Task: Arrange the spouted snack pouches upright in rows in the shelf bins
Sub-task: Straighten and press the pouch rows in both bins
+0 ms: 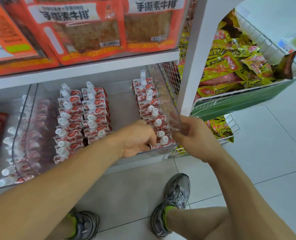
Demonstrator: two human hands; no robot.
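Snack pouches (149, 108): red-and-white, white screw spouts, standing in a clear bin (171, 118) on the lower shelf (95, 71). Right-hand row runs along the bin's right wall; two fuller rows (85, 116) stand to the left; a bare strip of bin floor lies between.

Left hand (138, 137): inside the bin at the near end of the right row, fingers curled down around the front pouches, apparently pressing them together.

Right hand (191, 129): pinching the bin's clear front-right corner, steadying it.

Risks, as judged:
- Pouches lean on one another; a shove at the front could tip the row sideways into the bare strip.
- Bin appears drawn forward past the shelf edge; a hard tug at the corner could slide it off.
- Spouts crowd closely; a finger catching one would drag its neighbours askew.

Surroundings:
- Neighbouring clear bin (20, 135), left, holding more pouches seen blurred through its wall.
- Orange snack packets (85, 32) on the shelf above.
- White upright post (197, 54) just right of the bin, limiting elbow room.
- Wire basket (258, 32) of yellow-green packets (233, 64) beyond.
- Tiled floor (256, 161); grey trainers (176, 193).
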